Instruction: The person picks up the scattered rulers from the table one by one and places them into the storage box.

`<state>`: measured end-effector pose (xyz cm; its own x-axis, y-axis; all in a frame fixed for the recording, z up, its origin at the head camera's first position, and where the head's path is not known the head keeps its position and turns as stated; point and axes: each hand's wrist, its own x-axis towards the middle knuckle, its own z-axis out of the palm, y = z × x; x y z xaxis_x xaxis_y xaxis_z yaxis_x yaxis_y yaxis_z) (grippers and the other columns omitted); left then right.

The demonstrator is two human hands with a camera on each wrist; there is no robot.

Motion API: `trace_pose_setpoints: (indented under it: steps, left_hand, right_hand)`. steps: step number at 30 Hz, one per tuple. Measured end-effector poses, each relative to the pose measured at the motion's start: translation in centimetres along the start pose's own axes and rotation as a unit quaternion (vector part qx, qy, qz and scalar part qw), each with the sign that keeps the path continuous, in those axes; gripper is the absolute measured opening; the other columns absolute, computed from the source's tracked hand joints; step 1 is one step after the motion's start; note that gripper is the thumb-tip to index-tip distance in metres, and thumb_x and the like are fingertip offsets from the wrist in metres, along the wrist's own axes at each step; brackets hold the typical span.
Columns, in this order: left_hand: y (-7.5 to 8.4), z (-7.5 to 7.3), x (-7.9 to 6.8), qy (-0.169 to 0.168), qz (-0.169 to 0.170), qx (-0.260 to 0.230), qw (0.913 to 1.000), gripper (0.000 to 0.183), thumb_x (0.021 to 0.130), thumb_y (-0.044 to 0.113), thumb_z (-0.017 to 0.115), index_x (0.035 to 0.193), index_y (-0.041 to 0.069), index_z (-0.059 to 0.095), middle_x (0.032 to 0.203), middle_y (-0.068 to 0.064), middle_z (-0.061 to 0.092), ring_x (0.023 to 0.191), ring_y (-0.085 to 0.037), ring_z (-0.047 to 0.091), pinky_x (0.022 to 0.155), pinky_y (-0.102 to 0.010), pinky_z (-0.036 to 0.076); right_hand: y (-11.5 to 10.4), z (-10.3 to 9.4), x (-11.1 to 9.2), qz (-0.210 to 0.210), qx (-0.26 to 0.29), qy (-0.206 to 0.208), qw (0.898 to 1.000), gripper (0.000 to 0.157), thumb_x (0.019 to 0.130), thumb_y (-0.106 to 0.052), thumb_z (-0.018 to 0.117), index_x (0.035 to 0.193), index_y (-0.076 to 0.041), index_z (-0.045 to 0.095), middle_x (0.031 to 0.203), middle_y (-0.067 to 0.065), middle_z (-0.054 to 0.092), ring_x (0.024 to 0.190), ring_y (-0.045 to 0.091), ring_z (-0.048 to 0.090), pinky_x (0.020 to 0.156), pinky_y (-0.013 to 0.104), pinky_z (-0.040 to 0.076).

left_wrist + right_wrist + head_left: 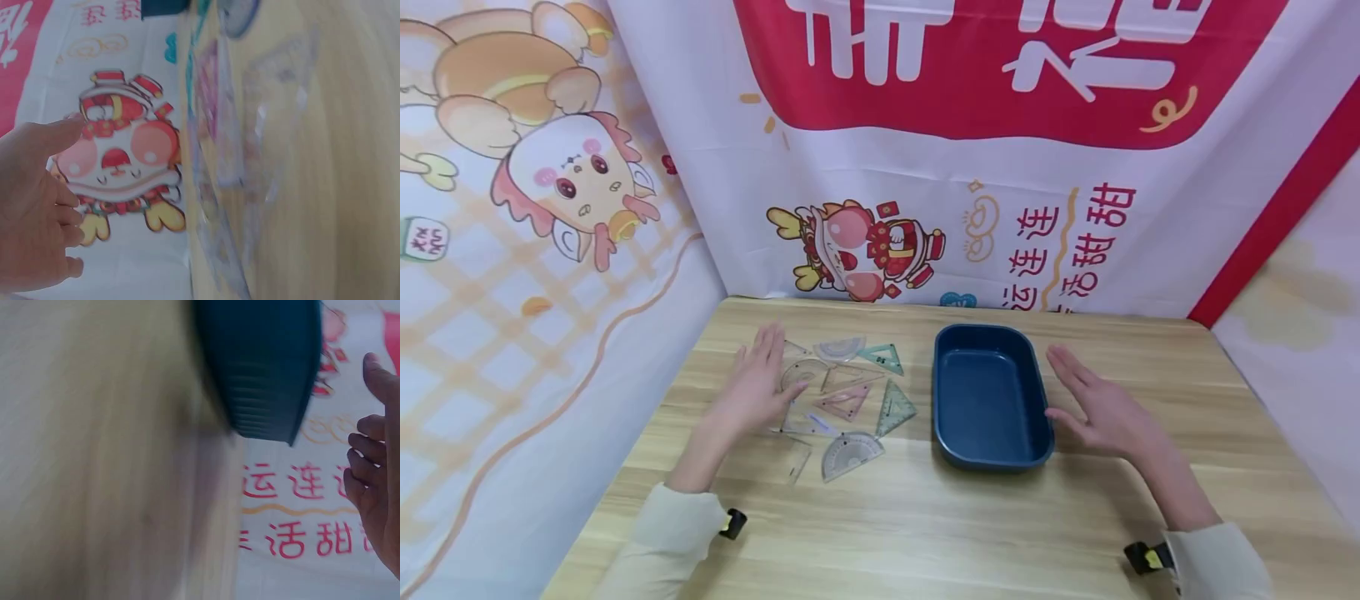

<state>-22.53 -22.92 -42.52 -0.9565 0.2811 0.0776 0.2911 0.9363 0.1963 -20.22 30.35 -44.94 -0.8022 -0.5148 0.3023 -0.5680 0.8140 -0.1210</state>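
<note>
Several clear and tinted set squares and protractors lie spread on the table's left half, among them a pink set square [844, 402], a green set square [895, 408] and a clear protractor [852, 454]. My left hand [756, 389] hovers by their left side, fingers extended and thumb apart, holding nothing. A dark blue rectangular tub [943, 392] stands right of them with its open top up. Just right of the tub is my right hand [1103, 410], fingers straight and thumb toward the tub's wall; whether it touches cannot be told. In the right wrist view the tub's outside [259, 375] looks blurred.
The wooden table [880, 533] meets a printed white and red cloth [865, 167] at its far edge. Another patterned cloth [647, 350] hangs along the left side. A dark wrist device [734, 523] sits at the left cuff, another [1144, 557] at the right.
</note>
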Motion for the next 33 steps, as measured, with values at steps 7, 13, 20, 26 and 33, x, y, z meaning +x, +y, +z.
trace_pose_setpoints:
  steps: [7, 13, 20, 26, 33]
  left_hand:
    - [-2.7, -0.2, -1.0, -0.030, 0.019, -0.034, 0.9988, 0.076, 0.100, 0.025, 0.057, 0.148, -0.020, 0.019, 0.154, -0.041, 0.020, 0.145, -0.054, 0.022, 0.119, -0.061, 0.022]
    - [-5.1, 0.8, -1.4, -0.034, 0.013, -0.038, 0.9987, 0.053, 0.097, 0.018, 0.061, 0.133, -0.019, 0.045, 0.124, -0.036, 0.059, 0.115, -0.049, 0.059, 0.101, -0.058, 0.048]
    - [-7.0, 2.9, -1.7, -0.026, -0.053, -0.019, 0.9981, 0.026, 0.095, 0.025, 0.065, 0.084, 0.002, 0.061, 0.065, -0.004, 0.054, 0.059, -0.019, 0.051, 0.058, -0.038, 0.047]
    - [-6.4, 4.1, -1.5, 0.011, -0.084, -0.010, 0.9963, 0.040, 0.091, 0.031, 0.070, 0.062, 0.010, 0.052, 0.078, -0.014, 0.059, 0.065, -0.025, 0.053, 0.061, -0.043, 0.050]
    - [-6.0, 4.7, -1.4, 0.014, -0.112, -0.012, 0.9935, 0.043, 0.085, 0.033, 0.078, 0.059, 0.010, 0.052, 0.088, -0.020, 0.061, 0.068, -0.027, 0.056, 0.064, -0.044, 0.053]
  right_hand:
    - [-0.6, 0.6, -1.2, -0.067, -0.032, -0.021, 0.997, 0.083, 0.089, -0.039, 0.071, 0.155, -0.006, 0.033, 0.158, 0.018, 0.038, 0.135, 0.038, 0.050, 0.102, 0.054, 0.049]
    - [-1.2, 1.1, -2.2, -0.105, -0.040, -0.028, 0.993, 0.083, 0.088, -0.033, 0.074, 0.156, -0.009, 0.032, 0.158, 0.014, 0.040, 0.134, 0.030, 0.052, 0.099, 0.048, 0.051]
    - [-1.5, 2.0, -2.9, -0.137, -0.030, -0.036, 0.989, 0.081, 0.088, -0.031, 0.074, 0.155, -0.011, 0.034, 0.156, 0.013, 0.043, 0.136, 0.026, 0.050, 0.096, 0.046, 0.055]
    - [-1.4, 2.3, -3.0, -0.144, -0.027, -0.027, 0.989, 0.076, 0.088, -0.031, 0.074, 0.152, -0.008, 0.040, 0.156, 0.013, 0.043, 0.142, 0.022, 0.041, 0.120, 0.014, 0.019]
    - [-1.3, 2.2, -2.7, -0.123, -0.034, -0.036, 0.991, 0.077, 0.090, -0.032, 0.071, 0.154, -0.007, 0.035, 0.156, 0.017, 0.040, 0.140, 0.028, 0.042, 0.118, 0.008, -0.003]
